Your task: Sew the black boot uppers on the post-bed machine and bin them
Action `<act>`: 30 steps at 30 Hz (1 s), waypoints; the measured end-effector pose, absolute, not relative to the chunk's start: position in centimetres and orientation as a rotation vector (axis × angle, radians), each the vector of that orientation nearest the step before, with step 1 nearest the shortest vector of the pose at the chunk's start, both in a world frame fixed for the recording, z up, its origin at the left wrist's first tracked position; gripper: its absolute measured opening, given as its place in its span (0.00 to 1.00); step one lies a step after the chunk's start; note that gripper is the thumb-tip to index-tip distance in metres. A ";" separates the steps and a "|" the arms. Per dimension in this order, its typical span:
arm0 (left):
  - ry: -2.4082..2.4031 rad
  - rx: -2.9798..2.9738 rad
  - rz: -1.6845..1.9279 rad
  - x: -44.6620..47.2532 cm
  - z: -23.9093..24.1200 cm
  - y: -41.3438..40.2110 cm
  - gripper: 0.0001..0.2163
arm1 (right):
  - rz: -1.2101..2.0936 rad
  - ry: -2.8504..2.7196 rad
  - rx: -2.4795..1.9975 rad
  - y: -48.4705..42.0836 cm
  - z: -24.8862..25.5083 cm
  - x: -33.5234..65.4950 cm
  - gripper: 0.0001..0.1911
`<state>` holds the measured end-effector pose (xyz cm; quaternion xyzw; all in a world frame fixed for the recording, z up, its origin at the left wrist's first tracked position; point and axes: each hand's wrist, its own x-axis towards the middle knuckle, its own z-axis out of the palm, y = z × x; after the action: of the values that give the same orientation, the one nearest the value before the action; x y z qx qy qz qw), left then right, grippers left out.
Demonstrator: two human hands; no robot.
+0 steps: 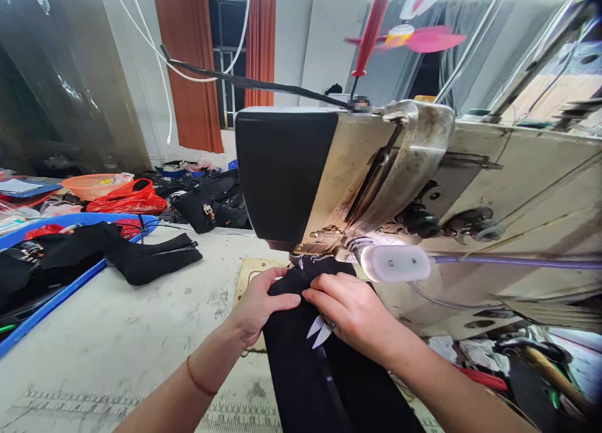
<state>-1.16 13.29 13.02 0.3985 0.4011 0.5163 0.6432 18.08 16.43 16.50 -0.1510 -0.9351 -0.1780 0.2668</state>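
Observation:
A piece of black fabric (301, 370) runs from under the sewing machine (367, 169) down toward me over the table. At its left edge my left hand (258, 301) is closed, thumb on top and fingers partly hidden beneath. My right hand (352, 307) presses and pinches the cloth close to the needle area. Small thread snips (320, 330) stick out from under the right palm, blades apart and pointing left; their handle is hidden in the hand. A dark strip, possibly a zipper (329, 379), lies along the fabric below the blades.
A blue tray (89, 268) with black pieces stands at the left, one black piece (155, 257) hanging over its rim. A white lamp (397, 263) glows beside the needle. Rulers (79, 405) line the table's front. Tools and scraps, including a red handle (482, 378), lie at right.

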 end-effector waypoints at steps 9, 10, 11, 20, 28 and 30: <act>0.953 0.958 1.149 -1.1 13.2 13.4 0.20 | -0.387 -2.503 -0.396 16.4 14.9 17.2 0.11; 0.943 0.949 1.157 -1.1 13.1 13.4 0.21 | -0.283 -2.475 -0.414 16.7 14.5 17.2 0.11; 0.936 0.942 1.165 -1.0 13.0 13.4 0.21 | -0.164 -2.428 -0.446 16.9 14.2 17.2 0.10; 0.918 0.871 1.220 -0.7 11.9 12.3 0.27 | 0.492 -2.050 -1.206 12.4 15.0 18.9 0.11; 0.850 0.840 1.259 0.6 10.9 11.4 0.24 | 0.321 -2.116 -1.181 10.4 11.9 18.3 0.08; 0.824 0.824 1.266 0.7 10.8 11.4 0.24 | 0.338 -2.091 -1.197 10.6 11.6 18.2 0.08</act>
<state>0.73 11.37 10.76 0.3630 0.3630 0.5578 0.6522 18.25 10.56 11.62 -0.4616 -0.8060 0.1303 0.3470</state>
